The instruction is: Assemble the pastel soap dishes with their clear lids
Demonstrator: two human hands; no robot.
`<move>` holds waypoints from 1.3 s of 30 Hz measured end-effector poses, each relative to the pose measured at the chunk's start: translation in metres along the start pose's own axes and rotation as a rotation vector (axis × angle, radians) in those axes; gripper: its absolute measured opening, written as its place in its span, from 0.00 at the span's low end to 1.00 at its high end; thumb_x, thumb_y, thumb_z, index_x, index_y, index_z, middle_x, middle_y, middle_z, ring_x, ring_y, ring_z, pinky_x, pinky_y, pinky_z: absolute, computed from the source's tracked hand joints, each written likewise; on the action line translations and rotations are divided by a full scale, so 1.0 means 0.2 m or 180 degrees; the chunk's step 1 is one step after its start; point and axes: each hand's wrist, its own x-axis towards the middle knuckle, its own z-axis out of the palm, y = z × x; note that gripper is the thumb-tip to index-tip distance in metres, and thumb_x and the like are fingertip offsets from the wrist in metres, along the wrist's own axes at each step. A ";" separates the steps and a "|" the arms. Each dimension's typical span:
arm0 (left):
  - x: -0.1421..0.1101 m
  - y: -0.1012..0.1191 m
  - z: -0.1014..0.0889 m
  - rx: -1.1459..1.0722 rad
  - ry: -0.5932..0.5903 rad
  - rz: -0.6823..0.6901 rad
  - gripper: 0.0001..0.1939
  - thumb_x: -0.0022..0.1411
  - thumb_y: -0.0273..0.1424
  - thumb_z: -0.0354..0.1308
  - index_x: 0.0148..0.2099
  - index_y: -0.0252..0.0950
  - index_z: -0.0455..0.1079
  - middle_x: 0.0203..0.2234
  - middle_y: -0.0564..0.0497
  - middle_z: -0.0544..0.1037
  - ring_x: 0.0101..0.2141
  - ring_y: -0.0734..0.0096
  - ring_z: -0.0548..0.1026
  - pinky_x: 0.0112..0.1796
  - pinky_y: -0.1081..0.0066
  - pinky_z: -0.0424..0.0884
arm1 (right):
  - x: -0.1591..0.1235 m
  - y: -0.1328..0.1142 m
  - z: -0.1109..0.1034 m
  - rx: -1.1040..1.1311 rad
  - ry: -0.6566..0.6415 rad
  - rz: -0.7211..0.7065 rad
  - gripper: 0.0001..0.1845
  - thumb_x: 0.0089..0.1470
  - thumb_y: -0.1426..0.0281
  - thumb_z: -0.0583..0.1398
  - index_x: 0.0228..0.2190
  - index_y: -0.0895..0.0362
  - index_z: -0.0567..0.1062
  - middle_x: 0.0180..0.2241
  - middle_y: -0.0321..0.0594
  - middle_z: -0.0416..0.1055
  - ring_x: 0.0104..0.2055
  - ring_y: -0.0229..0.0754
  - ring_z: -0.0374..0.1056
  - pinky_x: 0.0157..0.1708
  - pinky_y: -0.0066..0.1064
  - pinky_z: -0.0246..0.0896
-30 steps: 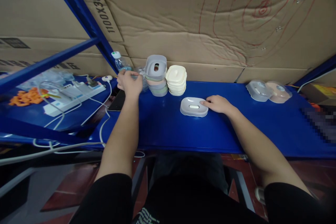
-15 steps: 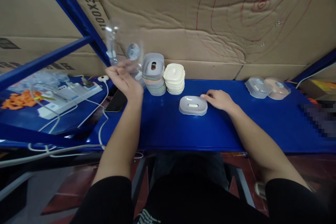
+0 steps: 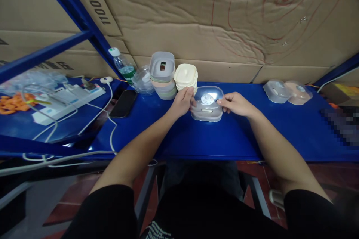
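Observation:
A clear plastic lid (image 3: 215, 93) with a round sticker is held between my two hands, over a grey oval tray (image 3: 206, 116) that has a white piece at its middle. My left hand (image 3: 183, 101) grips the lid's left edge with closed fingers. At the opposite edge, my right hand (image 3: 234, 102) pinches the lid between thumb and fingers. Whether the lid's front edge touches the tray, I cannot tell. Behind my left hand stand a stack of cream trays (image 3: 185, 73) and a taller stack of grey, pink and green tubs (image 3: 162, 82).
More clear lids (image 3: 143, 82) and a water bottle (image 3: 125, 67) stand left of the stacks, near a black phone (image 3: 123, 103). A power strip (image 3: 68, 106) with cables lies farther left. Two lidded cases, grey (image 3: 276, 91) and pink (image 3: 297, 92), sit at right.
My left hand has brought the clear lid from the back left to above the grey tray. My right hand has moved from the tray's edge onto the lid.

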 end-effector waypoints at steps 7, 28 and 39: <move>-0.01 0.01 -0.06 0.1877 -0.0351 0.0115 0.26 0.76 0.52 0.49 0.50 0.37 0.77 0.30 0.48 0.83 0.32 0.61 0.81 0.36 0.65 0.74 | 0.01 0.02 -0.02 -0.0192 -0.0457 0.0810 0.33 0.54 0.38 0.65 0.21 0.54 0.76 0.18 0.38 0.73 0.18 0.36 0.66 0.21 0.30 0.61; 0.01 -0.05 -0.02 0.2647 -0.0712 0.0066 0.29 0.75 0.53 0.45 0.45 0.37 0.79 0.42 0.43 0.85 0.43 0.56 0.81 0.42 0.63 0.71 | 0.02 0.05 -0.05 -0.1067 -0.1093 0.0905 0.38 0.56 0.33 0.58 0.23 0.56 0.78 0.24 0.44 0.79 0.25 0.44 0.75 0.32 0.36 0.70; 0.01 -0.05 -0.03 0.2596 -0.0470 0.0001 0.36 0.76 0.57 0.38 0.52 0.39 0.80 0.49 0.41 0.84 0.51 0.50 0.80 0.50 0.59 0.72 | 0.03 0.09 0.01 -0.1216 -0.0555 -0.1233 0.33 0.56 0.53 0.70 0.61 0.44 0.77 0.71 0.43 0.65 0.72 0.59 0.62 0.70 0.57 0.57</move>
